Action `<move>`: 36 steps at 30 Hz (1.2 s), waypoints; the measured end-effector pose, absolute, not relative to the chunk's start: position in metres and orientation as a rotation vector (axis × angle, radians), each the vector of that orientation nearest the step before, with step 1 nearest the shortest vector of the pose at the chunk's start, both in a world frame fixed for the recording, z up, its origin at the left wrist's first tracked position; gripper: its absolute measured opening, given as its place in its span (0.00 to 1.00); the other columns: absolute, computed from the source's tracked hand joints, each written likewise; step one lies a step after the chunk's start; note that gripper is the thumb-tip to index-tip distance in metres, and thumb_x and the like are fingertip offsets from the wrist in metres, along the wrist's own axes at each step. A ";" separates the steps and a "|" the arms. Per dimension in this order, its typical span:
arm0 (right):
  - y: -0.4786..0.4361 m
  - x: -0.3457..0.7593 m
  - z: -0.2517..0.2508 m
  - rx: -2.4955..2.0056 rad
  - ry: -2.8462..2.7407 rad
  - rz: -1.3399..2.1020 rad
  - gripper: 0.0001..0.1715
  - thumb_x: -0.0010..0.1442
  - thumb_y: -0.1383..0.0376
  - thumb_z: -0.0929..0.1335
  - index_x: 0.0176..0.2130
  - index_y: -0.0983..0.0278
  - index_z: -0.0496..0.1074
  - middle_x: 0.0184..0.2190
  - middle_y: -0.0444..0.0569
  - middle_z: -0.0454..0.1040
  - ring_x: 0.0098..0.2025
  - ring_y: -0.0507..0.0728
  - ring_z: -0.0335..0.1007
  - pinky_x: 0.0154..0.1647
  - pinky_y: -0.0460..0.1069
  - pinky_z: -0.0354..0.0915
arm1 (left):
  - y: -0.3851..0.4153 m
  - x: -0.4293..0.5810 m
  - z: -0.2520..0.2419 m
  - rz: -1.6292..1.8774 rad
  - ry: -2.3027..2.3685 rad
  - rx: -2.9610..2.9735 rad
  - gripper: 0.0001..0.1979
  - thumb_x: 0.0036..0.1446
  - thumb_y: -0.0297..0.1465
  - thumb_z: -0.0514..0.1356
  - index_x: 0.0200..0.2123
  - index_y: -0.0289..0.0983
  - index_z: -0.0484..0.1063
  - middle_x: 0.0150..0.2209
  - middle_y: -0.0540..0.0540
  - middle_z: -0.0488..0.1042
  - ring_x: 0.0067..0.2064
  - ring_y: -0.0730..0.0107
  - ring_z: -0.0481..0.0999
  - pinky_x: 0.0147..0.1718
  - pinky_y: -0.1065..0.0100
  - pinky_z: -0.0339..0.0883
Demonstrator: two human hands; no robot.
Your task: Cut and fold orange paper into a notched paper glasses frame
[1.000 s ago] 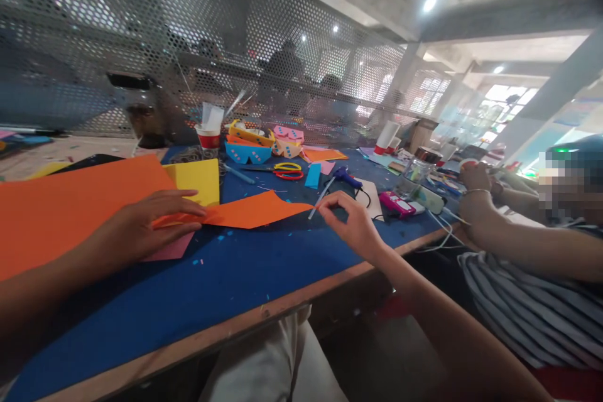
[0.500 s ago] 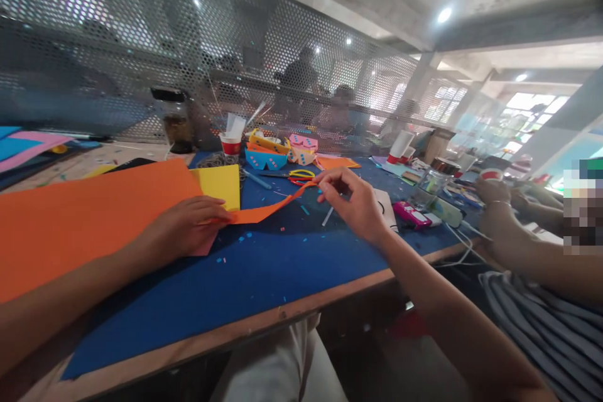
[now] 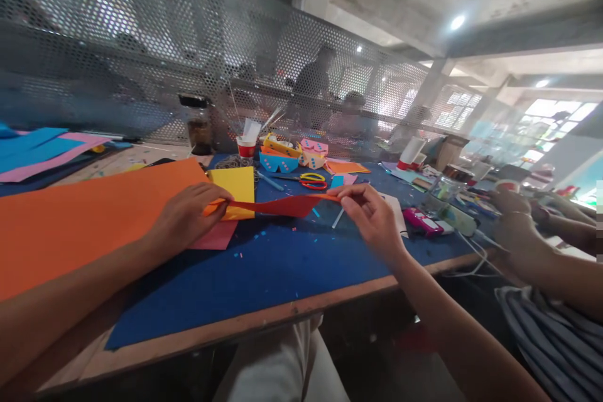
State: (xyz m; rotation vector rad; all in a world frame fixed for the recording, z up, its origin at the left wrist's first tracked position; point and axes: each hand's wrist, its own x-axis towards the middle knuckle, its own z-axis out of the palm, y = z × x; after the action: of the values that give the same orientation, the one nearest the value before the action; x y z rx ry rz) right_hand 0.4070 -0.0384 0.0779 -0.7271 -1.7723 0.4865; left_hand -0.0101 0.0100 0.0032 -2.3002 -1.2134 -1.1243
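Between my two hands stretches a narrow orange paper strip (image 3: 287, 206), twisted along its length and raised off the blue mat (image 3: 282, 270). My left hand (image 3: 195, 210) pinches its left end, closed, above the edge of a large orange sheet (image 3: 98, 220). My right hand (image 3: 370, 217) is closed on the other end between thumb and fingertips. Beneath and beside my left hand lie a yellow sheet (image 3: 240, 179) and a pink sheet (image 3: 219, 237). Scissors with red and yellow handles (image 3: 313, 181) rest behind the strip.
Folded paper glasses (image 3: 279, 163), a red-and-white paper cup (image 3: 246, 147) and a dark-lidded jar (image 3: 199, 129) stand at the back. To the right are a magenta device (image 3: 424, 221), a phone (image 3: 455, 217) and cables. Another person's arm (image 3: 541, 251) reaches in at far right.
My left hand has lifted its end of the strip off the mat. The strip is now held more level and taut, its broad face turned. The view has shifted slightly left.
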 end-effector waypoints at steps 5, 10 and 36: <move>-0.055 0.418 0.059 -0.693 -1.900 0.205 0.12 0.75 0.59 0.81 0.56 0.54 0.84 0.53 0.50 0.89 0.55 0.61 0.89 0.61 0.56 0.83 | 0.005 -0.007 0.012 -1.160 -1.132 -2.229 0.12 0.83 0.35 0.59 0.49 0.43 0.84 0.48 0.45 0.91 0.51 0.57 0.88 0.55 0.57 0.78; -0.059 0.435 0.026 -0.748 -2.015 0.011 0.07 0.80 0.67 0.74 0.50 0.55 0.84 0.50 0.51 0.89 0.53 0.61 0.89 0.57 0.56 0.84 | -0.003 -0.001 0.014 -1.102 -0.980 -2.309 0.12 0.84 0.34 0.60 0.49 0.44 0.85 0.47 0.46 0.91 0.51 0.59 0.88 0.56 0.58 0.77; -0.038 0.402 0.001 -0.942 -2.365 -0.032 0.05 0.78 0.68 0.79 0.47 0.58 0.84 0.47 0.50 0.89 0.52 0.62 0.83 0.57 0.56 0.69 | -0.007 0.015 -0.005 -0.943 -0.920 -2.615 0.13 0.81 0.36 0.61 0.44 0.44 0.86 0.43 0.45 0.89 0.45 0.60 0.86 0.53 0.59 0.78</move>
State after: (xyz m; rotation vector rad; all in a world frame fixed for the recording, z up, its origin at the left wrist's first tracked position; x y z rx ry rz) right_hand 0.4024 -0.0380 0.0006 -0.9418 -2.3654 -0.0325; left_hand 0.0149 -0.0066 -0.0055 -2.6153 -0.9197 -0.9433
